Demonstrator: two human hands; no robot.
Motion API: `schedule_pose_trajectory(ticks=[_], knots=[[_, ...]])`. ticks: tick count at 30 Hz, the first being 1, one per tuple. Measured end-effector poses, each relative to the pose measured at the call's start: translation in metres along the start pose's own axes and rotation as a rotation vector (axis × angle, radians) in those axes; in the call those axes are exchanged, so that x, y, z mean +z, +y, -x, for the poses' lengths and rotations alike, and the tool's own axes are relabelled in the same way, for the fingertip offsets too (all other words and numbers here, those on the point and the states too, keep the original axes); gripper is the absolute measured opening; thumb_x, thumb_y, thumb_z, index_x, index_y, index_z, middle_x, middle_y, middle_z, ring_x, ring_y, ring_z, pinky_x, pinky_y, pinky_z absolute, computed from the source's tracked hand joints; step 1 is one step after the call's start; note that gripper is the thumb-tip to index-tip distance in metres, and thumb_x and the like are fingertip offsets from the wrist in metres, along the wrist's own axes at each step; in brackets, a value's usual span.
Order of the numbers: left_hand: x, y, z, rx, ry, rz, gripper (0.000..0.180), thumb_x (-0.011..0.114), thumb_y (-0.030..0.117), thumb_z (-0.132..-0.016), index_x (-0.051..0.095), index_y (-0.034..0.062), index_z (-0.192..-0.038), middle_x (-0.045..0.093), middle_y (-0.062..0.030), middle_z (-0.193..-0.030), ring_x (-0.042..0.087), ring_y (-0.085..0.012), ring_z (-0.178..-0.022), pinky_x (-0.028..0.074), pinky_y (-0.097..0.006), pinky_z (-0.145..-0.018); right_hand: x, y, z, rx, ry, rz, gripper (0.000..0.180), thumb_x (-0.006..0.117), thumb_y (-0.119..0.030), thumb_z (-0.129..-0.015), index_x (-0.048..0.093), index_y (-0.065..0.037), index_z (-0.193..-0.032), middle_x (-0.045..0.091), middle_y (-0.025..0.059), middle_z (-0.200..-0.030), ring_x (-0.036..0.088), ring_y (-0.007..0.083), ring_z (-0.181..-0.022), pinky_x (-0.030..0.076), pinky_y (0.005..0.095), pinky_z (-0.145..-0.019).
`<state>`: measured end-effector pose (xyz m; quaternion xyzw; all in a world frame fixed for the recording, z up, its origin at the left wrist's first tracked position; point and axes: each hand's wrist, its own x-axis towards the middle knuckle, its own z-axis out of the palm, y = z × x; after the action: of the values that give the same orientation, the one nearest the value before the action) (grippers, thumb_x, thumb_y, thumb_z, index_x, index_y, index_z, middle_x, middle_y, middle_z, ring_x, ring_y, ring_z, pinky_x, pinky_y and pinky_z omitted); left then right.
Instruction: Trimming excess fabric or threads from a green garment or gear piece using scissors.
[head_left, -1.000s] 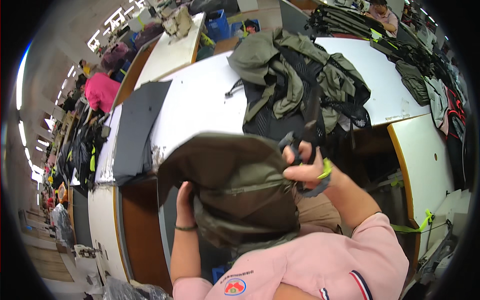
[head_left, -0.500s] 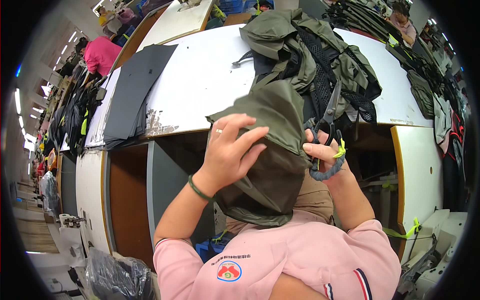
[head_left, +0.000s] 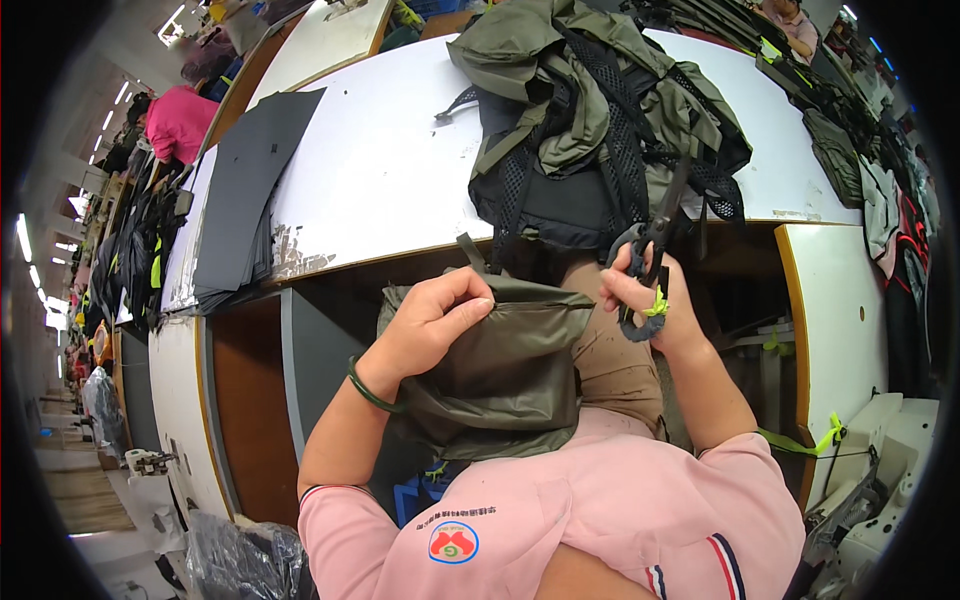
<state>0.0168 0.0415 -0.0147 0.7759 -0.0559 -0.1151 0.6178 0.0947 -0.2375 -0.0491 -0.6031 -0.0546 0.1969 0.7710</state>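
Olive fabric pouch in the lap, scissors in the other hand, no cut going on right now.
So the olive pouch (head_left: 495, 380) hangs over the lap, just in front of the desk (head_left: 400, 150), with the left hand (head_left: 432, 322) pinching its top edge between thumb and fingers. The right hand (head_left: 660, 300) has its fingers curled through the handles of the scissors (head_left: 668, 205), blades up and away from the cloth. What looks like a seam already runs under the top edge, and a short strap (head_left: 470, 252) sticks up there; can't tell if any trimming's left. Further back, an olive-and-black bag (head_left: 575, 150) sits heaped on the desk, pretty clearly not being worked on.
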Motion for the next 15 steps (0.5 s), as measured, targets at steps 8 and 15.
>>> schedule_pose_trajectory(ticks=[8, 15], knots=[[0.004, -0.011, 0.004, -0.135, -0.080, 0.222, 0.015, 0.060, 0.017, -0.096, 0.060, 0.0032, -0.091, 0.051, 0.0074, -0.080, 0.042, -0.0017, -0.073, 0.036, -0.020, -0.065, 0.019, -0.027, -0.002, -0.225, -0.427, 0.519, 0.024, 0.080, -0.006, -0.079, 0.059, -0.002, -0.091, 0.064, 0.0034, -0.085, 0.059, 0.0112, -0.078, 0.048, 0.0258, -0.072], [-0.001, -0.009, 0.014, -0.123, -0.170, 0.110, 0.018, 0.073, 0.014, -0.088, 0.061, 0.0022, -0.094, 0.057, 0.0045, -0.082, 0.048, -0.0034, -0.077, 0.041, -0.020, -0.068, 0.017, -0.008, -0.008, -0.021, -0.461, 0.365, 0.023, 0.076, -0.003, -0.081, 0.056, -0.004, -0.092, 0.058, -0.0017, -0.081, 0.055, 0.0051, -0.076, 0.045, 0.0211, -0.066]])
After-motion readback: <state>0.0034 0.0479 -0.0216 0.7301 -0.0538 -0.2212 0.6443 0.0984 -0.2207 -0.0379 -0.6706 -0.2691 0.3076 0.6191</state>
